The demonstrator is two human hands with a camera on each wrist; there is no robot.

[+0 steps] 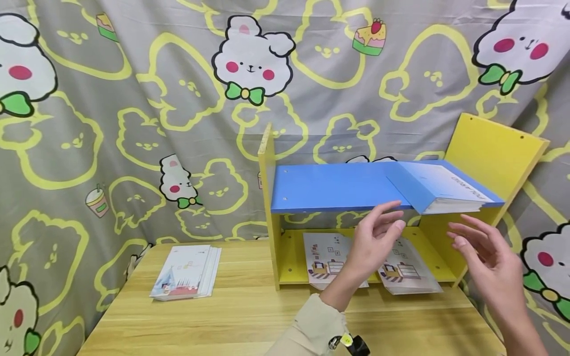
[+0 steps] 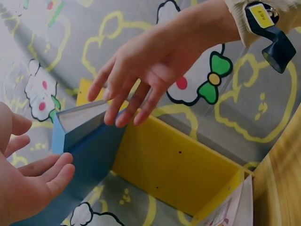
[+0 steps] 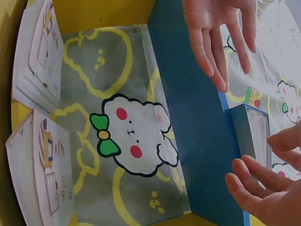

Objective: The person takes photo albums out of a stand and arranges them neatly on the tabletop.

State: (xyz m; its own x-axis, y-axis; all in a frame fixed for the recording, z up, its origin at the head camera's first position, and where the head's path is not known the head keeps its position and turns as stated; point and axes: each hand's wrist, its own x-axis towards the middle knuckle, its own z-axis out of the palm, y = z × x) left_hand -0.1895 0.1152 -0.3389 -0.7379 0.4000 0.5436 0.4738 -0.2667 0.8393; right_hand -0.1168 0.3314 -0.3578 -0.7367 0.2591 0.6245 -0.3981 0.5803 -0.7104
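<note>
A blue photo album [image 1: 445, 185] with a white-to-blue cover lies flat on the right part of a blue shelf board [image 1: 329, 185]. Just below and left of its front edge is my left hand [image 1: 371, 240], fingers loosely bent, holding nothing. To the album's lower right hovers my right hand [image 1: 492, 257], also bare, its fingers relaxed and slightly curved. In the left wrist view the album [image 2: 82, 125] shows beside the fingers of both hands. From the right wrist, the album [image 3: 249, 132] appears near the fingers of the right hand [image 3: 268, 186], a small gap between them.
Two pale illustrated albums [image 1: 407, 267] lie on the yellow lower shelf, overhanging its front edge. A stack of white illustrated albums [image 1: 187, 272] sits on the wooden table [image 1: 213, 326] at left. Yellow side panels [image 1: 494, 153] stand at both ends; a patterned curtain [image 1: 200, 148] hangs behind.
</note>
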